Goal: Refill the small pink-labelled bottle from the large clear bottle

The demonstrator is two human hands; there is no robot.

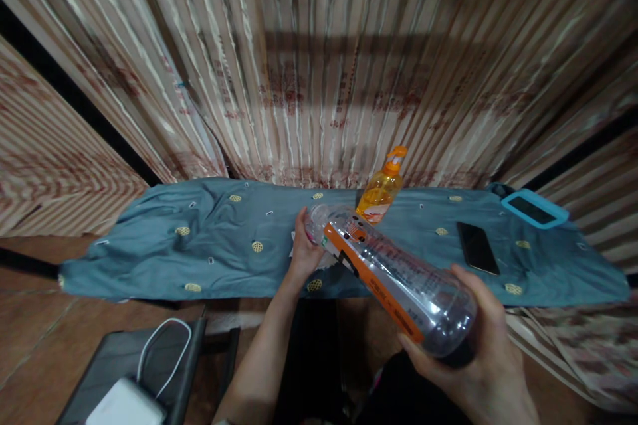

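Observation:
A large clear plastic bottle (409,292) with an orange label is held tilted above the cloth-covered table, its narrow end up and to the left. My right hand (478,345) is wrapped around the bottle's wide base. At the neck end, my left hand (304,249) is closed around the clear plastic there, though its fingers are partly hidden. Below the left hand lies something white and flat (327,261), mostly covered by the hand and bottle. Just behind the bottle stands an orange pump bottle (379,194) with yellow-orange liquid in it.
A black phone (477,248) and a light-blue-framed device (535,208) lie on the right of the blue-green patterned cloth (224,226). A striped curtain (319,66) hangs behind the table. At lower left, a white box with a cable (127,404) rests on a dark stool (119,348).

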